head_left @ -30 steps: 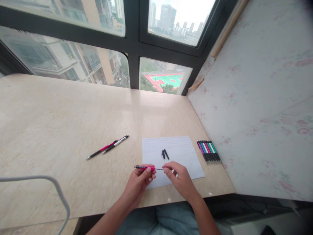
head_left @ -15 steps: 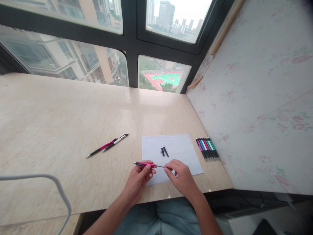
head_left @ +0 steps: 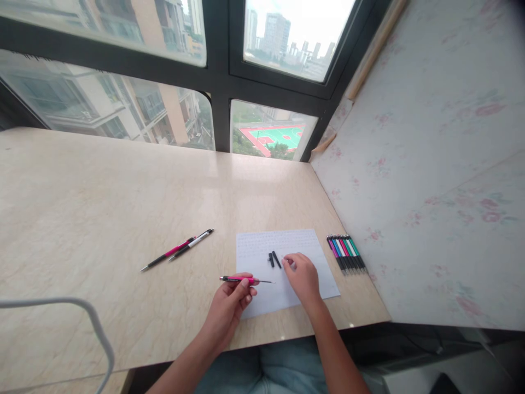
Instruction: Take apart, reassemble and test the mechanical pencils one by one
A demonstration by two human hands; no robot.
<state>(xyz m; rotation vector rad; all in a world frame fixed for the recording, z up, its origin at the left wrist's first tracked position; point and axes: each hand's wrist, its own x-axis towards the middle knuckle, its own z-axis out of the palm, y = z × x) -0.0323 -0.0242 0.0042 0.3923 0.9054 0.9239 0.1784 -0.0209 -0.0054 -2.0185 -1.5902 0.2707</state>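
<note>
My left hand (head_left: pixel 232 298) grips a pink pen barrel (head_left: pixel 238 279) held level, a thin refill sticking out of its right end. My right hand (head_left: pixel 302 276) lies over the white sheet of paper (head_left: pixel 266 298), its curled fingertips right beside two small black pen parts (head_left: pixel 274 259); whether it holds anything is not visible. Both hands are above the near edge of the beige marble-look table (head_left: pixel 102 197).
Two whole pens, one pink (head_left: pixel 167 255) and one white (head_left: pixel 192 243), lie left of the paper. A row of several coloured pens (head_left: pixel 346 254) sits by the floral wall (head_left: pixel 430 164) on the right. A white curved bar (head_left: pixel 82 317) is at lower left.
My right hand let go of the refill tip and moved up and away to the black parts on the paper. The left hand kept the pink barrel almost still.
</note>
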